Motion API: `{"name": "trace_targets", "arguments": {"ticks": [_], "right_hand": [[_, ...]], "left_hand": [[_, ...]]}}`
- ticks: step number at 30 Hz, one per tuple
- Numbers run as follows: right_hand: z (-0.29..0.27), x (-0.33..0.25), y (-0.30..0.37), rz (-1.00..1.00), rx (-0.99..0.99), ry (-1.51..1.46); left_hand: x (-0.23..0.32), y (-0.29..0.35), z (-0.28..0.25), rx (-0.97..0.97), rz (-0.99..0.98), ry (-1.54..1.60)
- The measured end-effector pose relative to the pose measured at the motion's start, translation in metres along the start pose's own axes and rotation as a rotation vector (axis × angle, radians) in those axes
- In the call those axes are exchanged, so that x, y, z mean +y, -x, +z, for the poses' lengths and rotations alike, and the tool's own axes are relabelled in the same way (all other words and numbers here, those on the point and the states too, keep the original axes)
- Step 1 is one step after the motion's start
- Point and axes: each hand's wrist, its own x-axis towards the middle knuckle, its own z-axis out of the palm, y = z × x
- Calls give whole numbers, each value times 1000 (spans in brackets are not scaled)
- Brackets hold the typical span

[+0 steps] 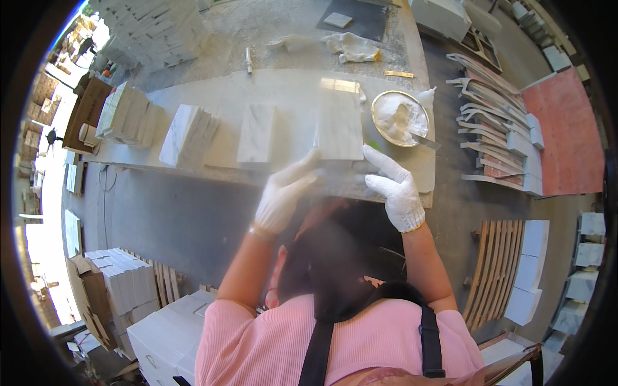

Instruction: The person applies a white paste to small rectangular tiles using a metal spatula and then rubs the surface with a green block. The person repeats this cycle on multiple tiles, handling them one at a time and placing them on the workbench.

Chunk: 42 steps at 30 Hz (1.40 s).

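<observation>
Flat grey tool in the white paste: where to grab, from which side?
Likely its free end, pinched from the right: the flat grey tool juts past the rim of the round container toward the near right, while its other end sits in white paste. The right hand is nearer.

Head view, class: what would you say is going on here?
Someone has their gloved left hand and right hand at the near end of a white tile; contact is unclear. A bowl of white paste with a spatula sits right of it on the table; more tiles are to the left.
</observation>
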Motion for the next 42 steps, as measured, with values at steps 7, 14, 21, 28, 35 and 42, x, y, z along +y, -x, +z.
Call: {"name": "trace_targets", "arguments": {"ticks": [7,14,21,28,35,42], "right_hand": [[-3,18,18,127,51,-433],[13,23,14,118,-62,-464],[27,18,4,51,91,-310],[-16,17,27,44,48,-339],[-50,19,71,82,151,-119],[-74,20,92,108,122,-82]], "left_hand": [[-13,14,6,-130,-197,662],[-11,10,12,-202,-173,693],[-11,8,29,-270,-217,578],[-9,8,56,-95,-181,381],[-4,8,56,-87,-143,398],[-9,13,65,-96,-120,371]]}}
